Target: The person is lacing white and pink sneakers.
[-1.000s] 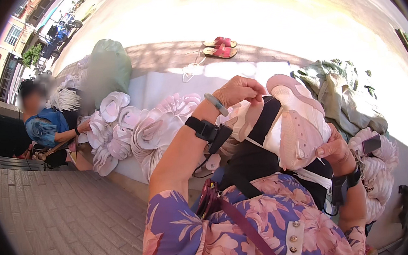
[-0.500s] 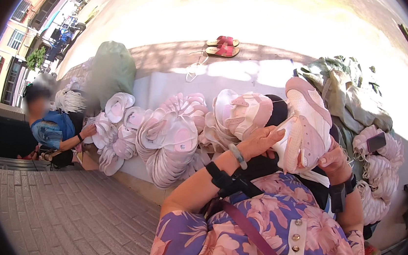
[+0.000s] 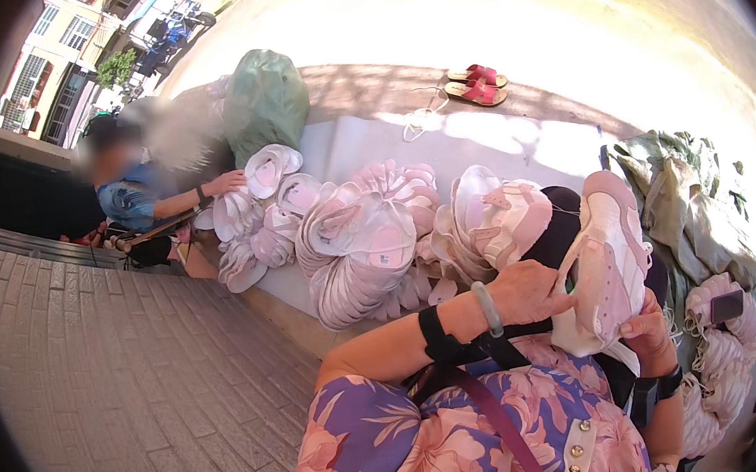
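Note:
A pink-and-white sneaker upper [image 3: 606, 259] stands tilted above my lap, its rounded toe pointing away from me. My right hand [image 3: 647, 335] grips its lower right edge, thumb on the outside. On the other side my left hand [image 3: 531, 294] is closed, its fingertips pinched at the upper's left edge. Whether a lace is also between those fingers is hidden. Just left of it lie more pink-and-white uppers [image 3: 513, 218] in a stack, beside a dark cloth on my leg.
Bundled uppers [image 3: 365, 246] line the pale sheet [image 3: 443, 152]. A co-worker's hand [image 3: 229, 182] touches the far-left pile. Beyond stand a green sack [image 3: 265, 106] and red sandals [image 3: 478, 90]. At right are crumpled green sacking [image 3: 689, 206], white lace bundles [image 3: 722, 362] and a phone [image 3: 726, 306].
My view has swung left, so everything sits further right. My left hand has drawn in from lying over the upper to a pinch at its edge. The co-worker's hand has moved onto a nearby upper.

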Available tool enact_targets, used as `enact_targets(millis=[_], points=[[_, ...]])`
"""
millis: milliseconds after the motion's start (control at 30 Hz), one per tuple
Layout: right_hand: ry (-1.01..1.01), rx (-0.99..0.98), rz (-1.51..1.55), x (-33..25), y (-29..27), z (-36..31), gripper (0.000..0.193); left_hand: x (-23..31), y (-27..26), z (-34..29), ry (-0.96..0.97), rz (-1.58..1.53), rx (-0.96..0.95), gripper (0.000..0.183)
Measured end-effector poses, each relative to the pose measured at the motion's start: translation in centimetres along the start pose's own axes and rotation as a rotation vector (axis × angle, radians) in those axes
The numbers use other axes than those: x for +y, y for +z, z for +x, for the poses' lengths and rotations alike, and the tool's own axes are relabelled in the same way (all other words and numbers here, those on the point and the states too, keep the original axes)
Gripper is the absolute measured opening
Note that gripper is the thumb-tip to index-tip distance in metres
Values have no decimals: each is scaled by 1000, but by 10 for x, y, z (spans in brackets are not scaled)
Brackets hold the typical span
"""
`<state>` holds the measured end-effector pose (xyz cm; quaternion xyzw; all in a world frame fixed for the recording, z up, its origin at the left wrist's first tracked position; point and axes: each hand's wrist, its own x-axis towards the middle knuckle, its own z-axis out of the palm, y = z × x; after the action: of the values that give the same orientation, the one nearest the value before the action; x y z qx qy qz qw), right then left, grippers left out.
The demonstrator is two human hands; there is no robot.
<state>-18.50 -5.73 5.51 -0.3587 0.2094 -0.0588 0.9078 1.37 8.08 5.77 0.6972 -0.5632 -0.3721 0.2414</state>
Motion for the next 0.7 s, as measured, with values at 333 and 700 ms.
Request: enact_targets(millis=[333, 700], points=[[158, -119, -80, -3, 26, 4, 72, -35, -7, 32, 90, -878, 238, 51], [465, -462, -701, -31, 33, 38, 32, -53, -70, 54, -53, -1242, -288, 52]])
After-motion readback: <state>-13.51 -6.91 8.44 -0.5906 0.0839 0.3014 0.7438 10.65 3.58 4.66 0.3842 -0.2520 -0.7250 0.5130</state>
